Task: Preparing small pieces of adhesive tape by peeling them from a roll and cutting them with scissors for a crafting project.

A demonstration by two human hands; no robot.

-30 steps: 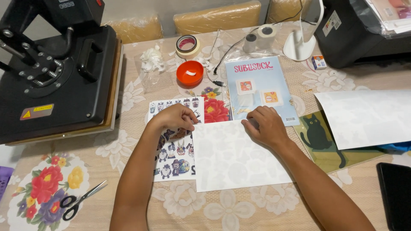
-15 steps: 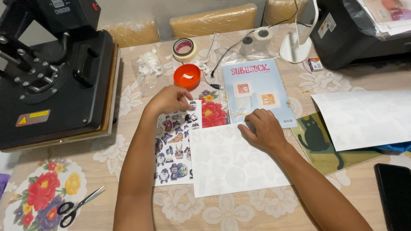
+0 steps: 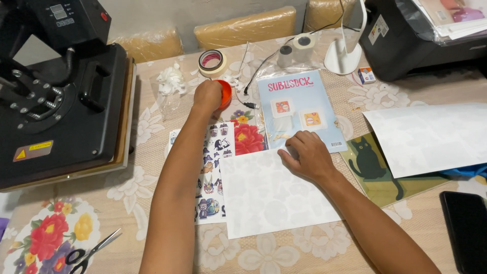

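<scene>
Round orange plastic tape dispenser [image 3: 223, 94], upper middle of the frame on the lace-patterned tablecloth [image 3: 152, 127], sits under the left hand [image 3: 208, 95], fingers curled over it. Left to right: one black metal heat press [image 3: 61, 101], one glossy cartoon sticker sheet [image 3: 213, 172], one matte white paper sheet [image 3: 274, 195] pinned beneath the flat, spread right hand [image 3: 307, 156].

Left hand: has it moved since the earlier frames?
Yes. The left hand has left the sticker sheet and reached away from the person, now on the orange tape roll beside the heat press. Whether it grips is unclear.
</scene>
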